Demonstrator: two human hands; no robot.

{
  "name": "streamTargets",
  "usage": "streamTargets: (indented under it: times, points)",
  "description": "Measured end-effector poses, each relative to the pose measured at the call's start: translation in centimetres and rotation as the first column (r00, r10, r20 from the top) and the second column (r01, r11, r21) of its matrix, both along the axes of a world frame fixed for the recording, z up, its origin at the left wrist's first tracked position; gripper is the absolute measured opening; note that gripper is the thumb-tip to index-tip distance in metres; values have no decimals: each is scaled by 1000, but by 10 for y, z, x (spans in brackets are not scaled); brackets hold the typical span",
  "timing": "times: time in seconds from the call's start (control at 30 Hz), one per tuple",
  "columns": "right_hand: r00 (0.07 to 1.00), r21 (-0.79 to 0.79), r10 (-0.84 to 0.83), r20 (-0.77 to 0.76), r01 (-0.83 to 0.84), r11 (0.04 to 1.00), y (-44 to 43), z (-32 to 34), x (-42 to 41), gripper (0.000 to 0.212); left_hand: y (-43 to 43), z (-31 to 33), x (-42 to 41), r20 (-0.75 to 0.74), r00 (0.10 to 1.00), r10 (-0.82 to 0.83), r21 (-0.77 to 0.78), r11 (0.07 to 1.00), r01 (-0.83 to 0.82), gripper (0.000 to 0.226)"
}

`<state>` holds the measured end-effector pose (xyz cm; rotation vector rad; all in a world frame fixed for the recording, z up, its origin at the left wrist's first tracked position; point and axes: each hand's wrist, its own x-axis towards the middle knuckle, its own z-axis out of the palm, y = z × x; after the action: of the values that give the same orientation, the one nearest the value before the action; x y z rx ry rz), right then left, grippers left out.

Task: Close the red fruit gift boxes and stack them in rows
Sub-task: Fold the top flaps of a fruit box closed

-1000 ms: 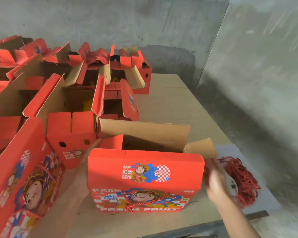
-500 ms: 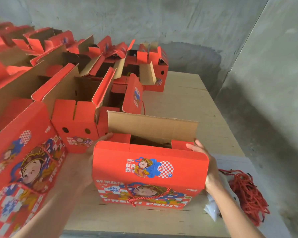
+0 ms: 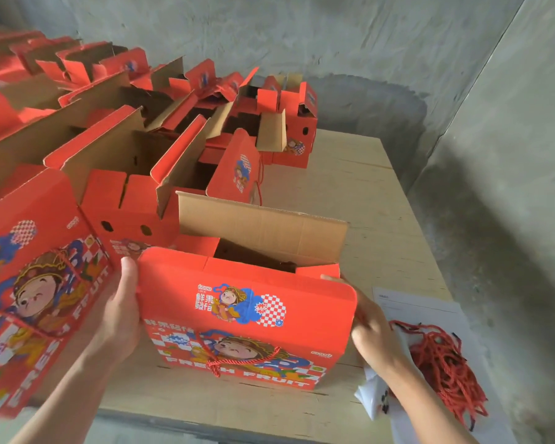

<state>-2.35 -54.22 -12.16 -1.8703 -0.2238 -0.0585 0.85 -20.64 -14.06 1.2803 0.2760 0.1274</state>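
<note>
1. While the left hand (image 3: 119, 312) clasps the left end of the red gift box (image 3: 247, 318), its thumb lies upright along the box's front corner; the other fingers are hidden behind the box.
2. On the opposite end, the right hand (image 3: 370, 325) holds the box with curled fingers, one finger stretched up onto the small side flap at the top right corner.
3. Between the two hands the box stands upright on the table (image 3: 350, 187), near its front edge, printed face towards the camera.
4. Its front lid panel is folded over the top, while the back flap (image 3: 260, 225), plain brown card, stands up, so the top is only partly closed.
5. A red rope handle (image 3: 237, 357) hangs against the lower front face.
6. Just left of the left hand, a tilted box (image 3: 36, 283) with the same print leans towards the camera.
7. Behind both, open boxes (image 3: 135, 203) stand in rows running back to the concrete wall (image 3: 302, 33), flaps raised.
8. Right of the right hand, a heap of red cords (image 3: 446, 363) lies on a white sheet (image 3: 430, 306) at the table's corner.
</note>
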Motion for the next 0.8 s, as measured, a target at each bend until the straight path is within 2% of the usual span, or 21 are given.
streamTargets:
  times: [0.07,0.13,0.17,0.23,0.27,0.33,0.4,0.47,0.53,0.63,0.8]
  points:
    - [999,93,25,-47,-20,995,-1,3,-2,44,-2,-11,-3,-19,991,129,173,977,-124,61]
    - [994,148,63,-86,-50,988,-4,0,-4,33,-4,-13,-3,12,988,157,268,951,-154,58]
    - [991,198,91,-101,-70,978,-4,0,-7,36,-4,-11,-2,28,986,165,270,949,-166,56]
    - [979,325,121,-162,-63,944,-4,1,-9,66,-5,-10,-1,65,984,164,249,953,-175,47]
    - [980,335,116,-160,-56,940,-4,2,-10,74,-7,-9,-1,93,983,160,246,953,-179,40]
    - [990,261,43,-132,-7,965,-2,4,-9,63,-10,-8,-2,161,978,132,269,948,-172,27]
    - [997,70,-36,-69,41,997,7,5,-8,45,-9,-7,-2,214,972,100,313,935,-165,23]
    - [991,-41,-136,11,137,990,16,0,-7,26,-6,-5,-1,255,966,41,337,933,-129,18]
    - [968,-63,-243,60,246,967,24,-1,-8,23,-3,-5,-1,284,958,-39,366,928,-71,24]
    - [940,-40,-334,65,337,941,28,0,-7,30,1,-2,-2,244,963,-118,424,906,3,27]
    - [919,10,-376,122,378,926,32,-5,-5,25,0,7,10,105,994,-20,321,947,-15,22]
